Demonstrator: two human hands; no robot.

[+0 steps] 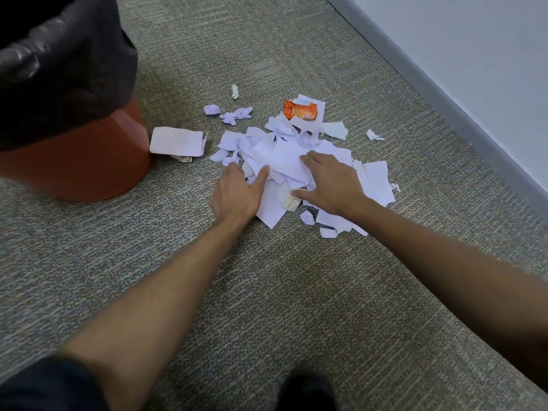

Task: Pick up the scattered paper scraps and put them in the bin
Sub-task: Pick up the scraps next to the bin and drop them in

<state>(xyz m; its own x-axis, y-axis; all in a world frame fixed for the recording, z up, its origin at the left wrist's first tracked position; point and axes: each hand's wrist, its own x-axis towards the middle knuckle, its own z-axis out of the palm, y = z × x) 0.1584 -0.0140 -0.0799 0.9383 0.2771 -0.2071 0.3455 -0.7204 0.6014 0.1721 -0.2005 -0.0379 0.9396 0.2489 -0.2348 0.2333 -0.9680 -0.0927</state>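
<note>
A pile of white paper scraps [284,157] lies on the carpet in the middle of the view. My left hand [237,192] rests at the pile's left edge, thumb stretched onto the paper, fingers spread. My right hand [329,182] lies flat on top of the pile with straight fingers. The bin [77,164] is red-brown with a black liner [59,69] and stands at the left. A larger sheet [176,141] lies beside its base. Crumpled bits [234,114] and an orange wrapper [301,110] lie at the far side of the pile.
Grey-beige carpet [267,292] covers the floor. A white wall with a grey skirting [444,93] runs diagonally along the right. Small stray scraps [374,135] lie towards the wall. A dark shoe [307,391] shows at the bottom edge.
</note>
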